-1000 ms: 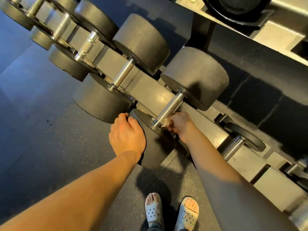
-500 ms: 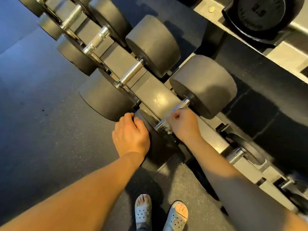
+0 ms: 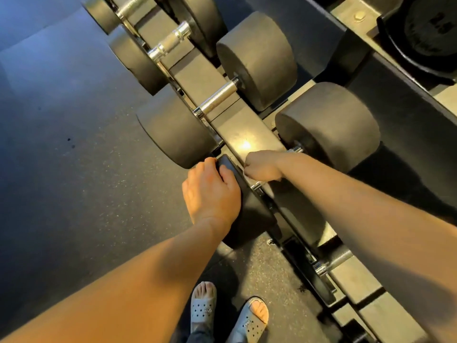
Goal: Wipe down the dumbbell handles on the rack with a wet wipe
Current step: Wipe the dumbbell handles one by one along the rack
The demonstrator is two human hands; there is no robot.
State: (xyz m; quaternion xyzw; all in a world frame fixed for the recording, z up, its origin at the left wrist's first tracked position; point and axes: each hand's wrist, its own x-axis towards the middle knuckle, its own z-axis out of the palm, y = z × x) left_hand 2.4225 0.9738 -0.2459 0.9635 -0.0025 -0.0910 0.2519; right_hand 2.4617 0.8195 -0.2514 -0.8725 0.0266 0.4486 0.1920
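A large black dumbbell lies on the rack, its far head (image 3: pixel 329 125) to the right of my hands and its near head (image 3: pixel 249 219) under my left hand. My left hand (image 3: pixel 211 191) lies on that near head, fingers hooked over its rim. My right hand (image 3: pixel 263 165) is wrapped in a fist round the chrome handle (image 3: pixel 295 150), of which only the end by the far head shows. The wet wipe is hidden inside the fist.
The grey rack rail (image 3: pixel 244 129) runs diagonally under the handles. A second big dumbbell's handle (image 3: pixel 218 97) and a smaller one (image 3: pixel 170 42) lie up the row; another handle (image 3: pixel 331 263) sits lower right. A weight plate (image 3: pixel 430 28) rests upper right. My sandalled feet (image 3: pixel 205 308) stand on dark rubber floor (image 3: pixel 61 169).
My right hand slid along the handle from the near head toward the far head, and the wipe went out of sight under it. My left hand stayed on the near head.
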